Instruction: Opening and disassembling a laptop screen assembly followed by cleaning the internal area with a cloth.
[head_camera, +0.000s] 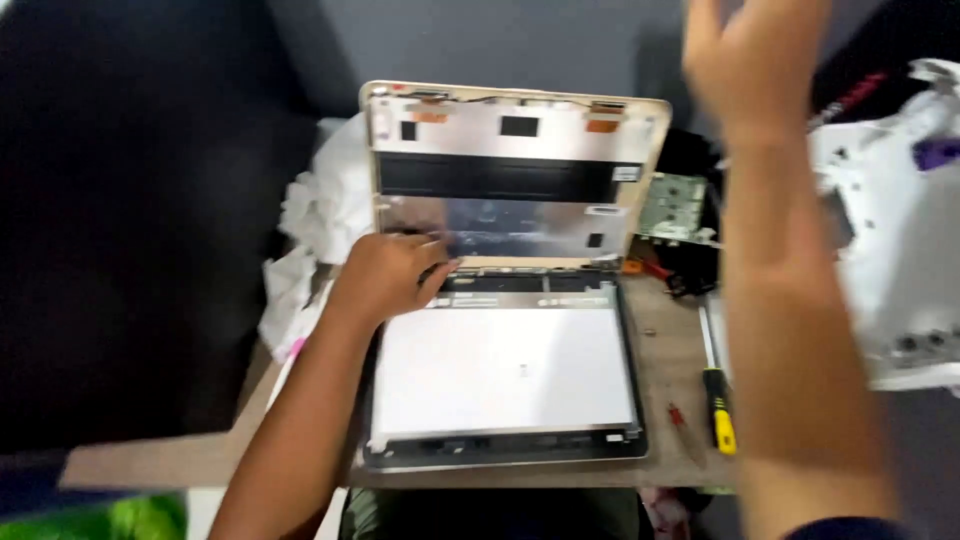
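An opened laptop sits on a small table. Its gold lid shell (515, 165) stands upright at the back, with no screen in it and bare metal and cables showing. The loose display panel (505, 370) lies face down, white back up, over the laptop base (500, 455). My left hand (385, 275) rests on the panel's upper left corner near the hinge, fingers curled on its edge. My right hand (750, 60) is raised high in the air at the upper right, blurred, fingers spread, holding nothing.
A yellow-handled screwdriver (717, 395) and a small red tool (680, 415) lie on the table (670, 350) right of the laptop. A green circuit board (672, 205) sits behind. White cloth (320, 210) is bunched at the left; a white plastic part (900, 240) lies at the right.
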